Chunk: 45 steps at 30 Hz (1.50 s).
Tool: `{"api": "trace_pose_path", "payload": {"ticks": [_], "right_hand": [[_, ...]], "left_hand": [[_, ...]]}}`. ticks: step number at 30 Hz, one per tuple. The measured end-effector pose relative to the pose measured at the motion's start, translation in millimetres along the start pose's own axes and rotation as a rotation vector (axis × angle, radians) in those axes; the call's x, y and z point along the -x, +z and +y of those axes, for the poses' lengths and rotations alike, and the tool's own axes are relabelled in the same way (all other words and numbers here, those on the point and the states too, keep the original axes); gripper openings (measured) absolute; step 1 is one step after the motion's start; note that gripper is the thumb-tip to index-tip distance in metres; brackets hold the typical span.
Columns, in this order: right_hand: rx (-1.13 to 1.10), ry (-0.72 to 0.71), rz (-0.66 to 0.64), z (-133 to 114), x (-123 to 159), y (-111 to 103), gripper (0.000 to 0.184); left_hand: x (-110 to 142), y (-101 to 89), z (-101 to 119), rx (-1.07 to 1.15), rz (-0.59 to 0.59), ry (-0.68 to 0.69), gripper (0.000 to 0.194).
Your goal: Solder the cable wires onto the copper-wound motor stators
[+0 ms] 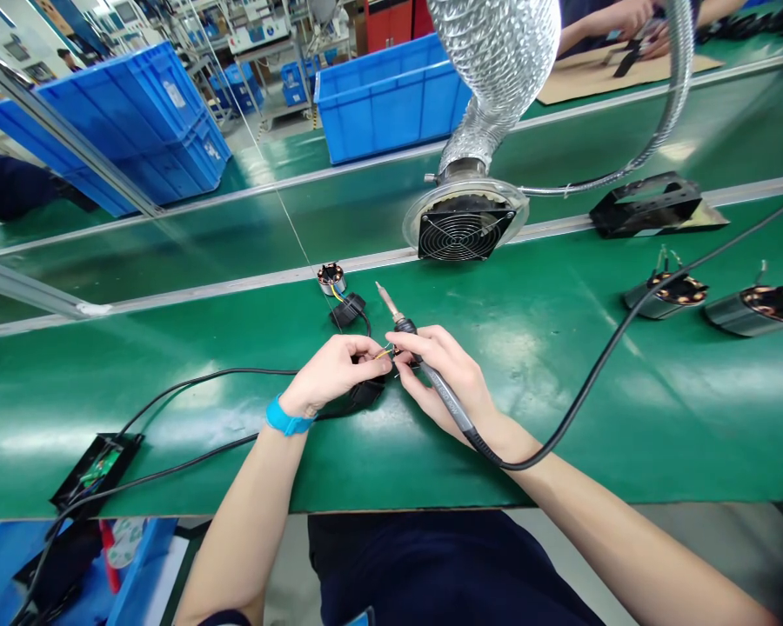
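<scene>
Wires [384, 354], thin and yellowish, run between the fingertips of both hands over the green bench [561, 417], near its front edge. They are too fine to tell how many there are. The left hand [336, 372], with a blue wristband [287, 418], pinches them with fingers closed; under it lies a black part [365, 393], mostly hidden. The right hand [445, 376] is closed around a soldering iron [410, 335], gripped like a pen, its metal tip pointing up and away from the wires. The iron's black cord [613, 348] loops off the wrist and runs right across the bench.

Just behind the hands sits a small motor [331, 278] with copper windings, joined by a lead to a black plug [348, 309]. Further back a fume fan [465, 228] on a silver duct [496, 61] faces the work. To the right lie two larger stators [669, 291] and a black bracket [652, 204]. At the left front edge a black tray [95, 474] holds a green board, with black cables [189, 382] leading from it toward the hands. Blue bins [391, 96] stand beyond the bench, and another person's hands [632, 22] work at the far top right.
</scene>
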State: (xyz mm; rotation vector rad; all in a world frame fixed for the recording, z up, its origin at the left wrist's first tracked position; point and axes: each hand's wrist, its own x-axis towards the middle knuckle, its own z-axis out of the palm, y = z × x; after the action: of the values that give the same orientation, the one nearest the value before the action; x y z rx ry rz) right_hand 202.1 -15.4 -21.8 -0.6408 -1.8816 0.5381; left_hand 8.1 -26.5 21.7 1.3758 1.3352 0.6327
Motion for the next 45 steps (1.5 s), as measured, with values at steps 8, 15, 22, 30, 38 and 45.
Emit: {"api": "trace_pose_path", "payload": {"ticks": [8, 15, 22, 30, 38, 45], "right_hand": [[-0.024, 0.002, -0.01, 2.0, -0.3, 4.9, 0.044], [-0.073, 0.102, -0.004, 1.3, 0.1, -5.6, 0.046], [-0.084, 0.145, 0.011, 7.5, 2.8, -2.3, 0.037], [-0.106, 0.13, 0.038, 7.3, -2.9, 3.7, 0.04], [-0.14, 0.119, -0.012, 13.1, 4.4, 7.2, 0.048], [-0.139, 0.215, 0.019, 11.0, -0.8, 7.1, 0.042]], "left_hand": [[-3.1, 1.1, -4.5, 0.044, 0.029, -0.011, 0.031], [-6.3, 3.3, -7.3, 0.155, 0.114, -0.039, 0.03], [-7.6, 0.4, -10.3, 0.226, 0.091, -0.031, 0.037], [-9.6, -2.3, -16.1, 0.271, 0.108, -0.011, 0.043], [-7.8, -2.1, -14.3, 0.278, 0.113, -0.023, 0.04], [-6.0, -2.4, -11.6, 0.253, 0.087, -0.032, 0.039]]}}
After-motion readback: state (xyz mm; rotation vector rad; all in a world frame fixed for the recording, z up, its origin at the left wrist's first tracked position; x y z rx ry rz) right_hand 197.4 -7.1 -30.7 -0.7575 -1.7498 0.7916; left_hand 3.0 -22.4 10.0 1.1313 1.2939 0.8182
